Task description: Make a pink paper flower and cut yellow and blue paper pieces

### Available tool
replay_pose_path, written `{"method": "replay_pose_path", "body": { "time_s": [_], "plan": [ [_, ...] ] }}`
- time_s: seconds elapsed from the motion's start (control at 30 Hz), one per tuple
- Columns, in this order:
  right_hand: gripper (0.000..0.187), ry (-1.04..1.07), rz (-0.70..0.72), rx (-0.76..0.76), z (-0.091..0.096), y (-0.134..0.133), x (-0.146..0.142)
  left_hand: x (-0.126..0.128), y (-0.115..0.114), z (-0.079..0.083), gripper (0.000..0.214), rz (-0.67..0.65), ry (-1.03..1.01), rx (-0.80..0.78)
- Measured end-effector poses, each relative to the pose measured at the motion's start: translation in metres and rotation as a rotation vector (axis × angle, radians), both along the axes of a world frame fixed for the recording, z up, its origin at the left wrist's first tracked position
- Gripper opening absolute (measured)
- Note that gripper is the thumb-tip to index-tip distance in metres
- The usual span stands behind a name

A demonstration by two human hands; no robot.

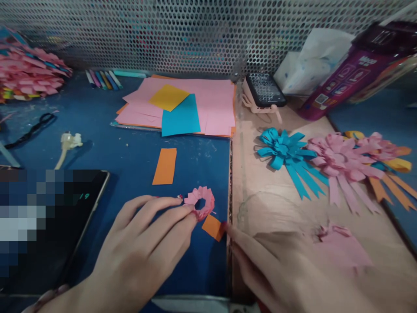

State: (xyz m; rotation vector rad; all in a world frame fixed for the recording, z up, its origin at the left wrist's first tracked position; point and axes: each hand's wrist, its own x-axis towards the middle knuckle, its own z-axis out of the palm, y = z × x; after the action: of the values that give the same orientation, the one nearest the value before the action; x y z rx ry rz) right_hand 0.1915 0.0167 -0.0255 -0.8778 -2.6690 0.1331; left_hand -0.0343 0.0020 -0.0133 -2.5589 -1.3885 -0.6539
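Observation:
A ring of pleated pink paper point(208, 204) lies on the blue surface with its centre hole facing up. My left hand point(146, 243) grips its left and lower edge with the fingertips; the thumb is hidden. Just below the ring is a small orange paper square point(212, 227). My right hand point(270, 261), somewhat blurred, holds this square's right edge at the fingertips. Farther up, a larger orange paper strip point(165, 166) lies flat, apart from both hands.
Paper sheets point(218, 100) are stacked at the back. Blue point(285, 148) and pink paper rosettes point(342, 156) with tails lie on the right board. A purple bottle point(342, 82) and a phone point(265, 89) stand behind. A dark-screened device point(84, 208) is at left. Scissors point(192, 304) lie in front.

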Motion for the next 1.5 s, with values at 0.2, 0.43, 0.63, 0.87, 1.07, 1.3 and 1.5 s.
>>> {"method": "replay_pose_path", "body": {
  "time_s": [0.2,0.43,0.63,0.87,1.07,1.3,1.5],
  "plan": [
    [0.028,0.081,0.089,-0.003,-0.002,-0.003,-0.001,-0.004,-0.008,-0.005,0.022,-0.141,0.074,-0.080],
    [0.028,-0.006,0.117,0.046,0.006,-0.011,0.007,-0.006,-0.024,-0.007,0.035,-0.294,0.109,0.029],
    [0.024,0.016,0.309,0.154,-0.001,-0.006,0.020,0.003,-0.024,-0.003,0.037,-0.345,0.114,-0.046],
    [0.024,0.019,0.334,0.178,0.002,-0.001,0.023,0.009,-0.009,0.003,0.035,-0.394,0.129,-0.077],
    [0.035,0.010,0.347,0.143,-0.001,-0.003,0.026,0.008,-0.015,-0.008,0.031,-0.368,0.174,-0.117],
    [0.037,0.000,0.329,0.082,-0.003,-0.003,0.029,0.008,-0.016,-0.013,0.032,-0.330,0.083,-0.058],
    [0.043,0.040,0.317,0.053,-0.003,-0.004,0.035,0.008,-0.017,-0.009,0.032,-0.330,0.100,-0.095]
  ]
}}
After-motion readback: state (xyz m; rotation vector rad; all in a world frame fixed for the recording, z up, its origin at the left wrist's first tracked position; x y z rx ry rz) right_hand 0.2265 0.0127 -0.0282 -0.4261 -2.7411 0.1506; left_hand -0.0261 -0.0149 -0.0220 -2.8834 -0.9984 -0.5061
